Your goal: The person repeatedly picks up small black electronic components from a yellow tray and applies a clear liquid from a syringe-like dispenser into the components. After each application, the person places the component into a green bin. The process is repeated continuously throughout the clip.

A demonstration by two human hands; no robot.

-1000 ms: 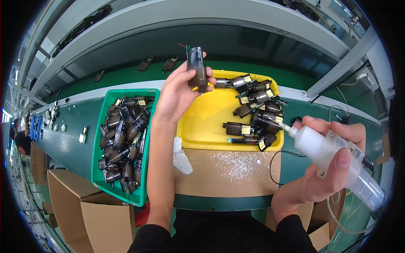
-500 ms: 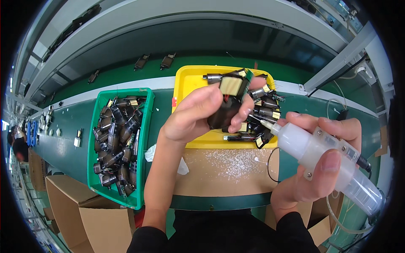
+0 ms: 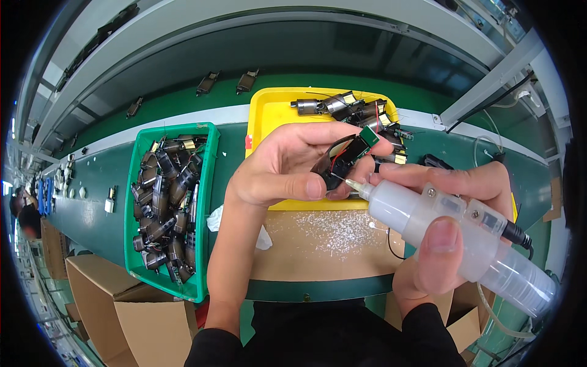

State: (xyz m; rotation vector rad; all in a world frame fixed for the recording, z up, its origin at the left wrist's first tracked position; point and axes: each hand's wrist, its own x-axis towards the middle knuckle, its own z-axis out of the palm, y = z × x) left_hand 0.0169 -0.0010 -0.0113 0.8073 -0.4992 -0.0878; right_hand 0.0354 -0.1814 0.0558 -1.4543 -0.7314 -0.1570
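My left hand (image 3: 287,165) is closed around a small electronic unit (image 3: 343,160). The unit has a dark casing, a green circuit board at its upper end, and red and black wires. My right hand (image 3: 452,226) grips a translucent white dispensing syringe (image 3: 397,211), held at a slant with its tip up to the left. Its thin metal needle reaches the casing's lower end beside my left fingers; whether it touches is hard to tell. Behind my hands, a yellow tray (image 3: 262,110) holds several similar units (image 3: 336,107), partly hidden by my hands.
A green crate (image 3: 214,144) full of dark units stands at the left. White crumbs (image 3: 342,235) are scattered over a brown board (image 3: 293,263) in front. White tissue (image 3: 264,240) lies by my left forearm. Open cardboard boxes (image 3: 153,324) stand below; a hose (image 3: 489,318) hangs at the right.
My left hand has turned the unit, so its wires and board now face me and the pale pad is out of sight. The syringe has moved left, bringing its needle to the casing.
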